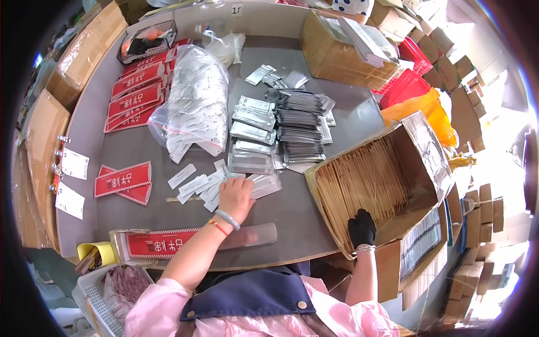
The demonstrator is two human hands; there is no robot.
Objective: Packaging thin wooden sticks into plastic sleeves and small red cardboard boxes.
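Observation:
My bare left hand (236, 197), with a bracelet and red cord at the wrist, is over the loose small white packets (209, 188) on the table. Its fingers curl down, closed on one of them. Clear flat sachets (265, 185) lie just right of its fingertips. My right hand (362, 227), in a black glove, reaches into an open cardboard box (336, 240) against the thin wooden sticks (359, 182) packed there. Its fingers look bent together; whatever they pinch is hidden.
A plastic bag of white packets (197, 101), silver sachet stacks (252, 121) and dark sachet stacks (300, 126) fill the middle. Red printed sleeves (135, 95) lie left; more sit in a clear tray (120, 247) at the front edge. Another cardboard box (331, 56) stands at the back.

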